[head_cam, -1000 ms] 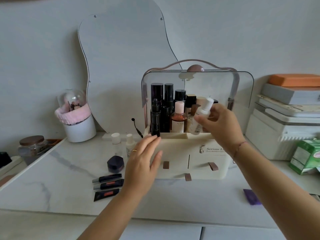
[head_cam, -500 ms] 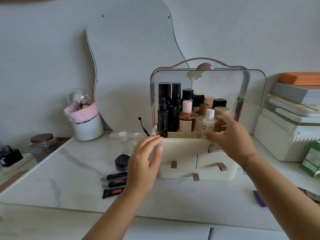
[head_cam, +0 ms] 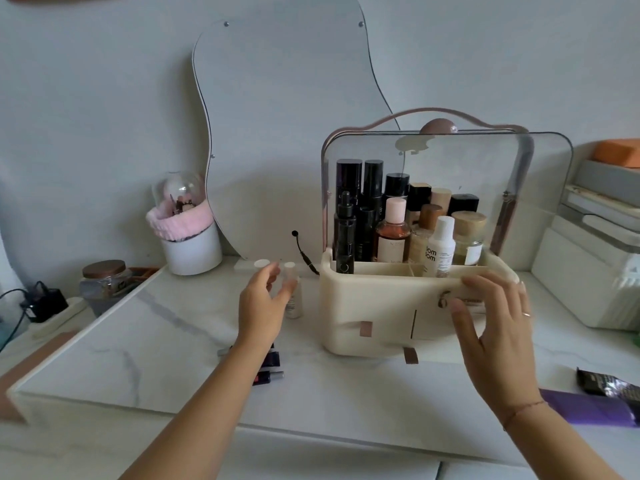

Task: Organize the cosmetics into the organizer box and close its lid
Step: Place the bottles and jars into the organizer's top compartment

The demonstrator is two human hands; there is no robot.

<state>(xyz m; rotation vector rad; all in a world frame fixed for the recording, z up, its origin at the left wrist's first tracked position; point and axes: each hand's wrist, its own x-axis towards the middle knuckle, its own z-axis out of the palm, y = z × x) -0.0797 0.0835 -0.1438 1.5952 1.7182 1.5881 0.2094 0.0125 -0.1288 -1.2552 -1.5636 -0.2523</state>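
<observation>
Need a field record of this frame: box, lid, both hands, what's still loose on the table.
organizer box: cream, on the marble table, top tray packed with upright bottles
lid: clear, raised open
white bottle: upright, front right of the tray
left hand: fingers relaxed, at two small white-capped bottles; contact unclear
right hand: open, before the box front, holding nothing
loose: dark tubes by the left forearm; purple item and black packet at right
</observation>
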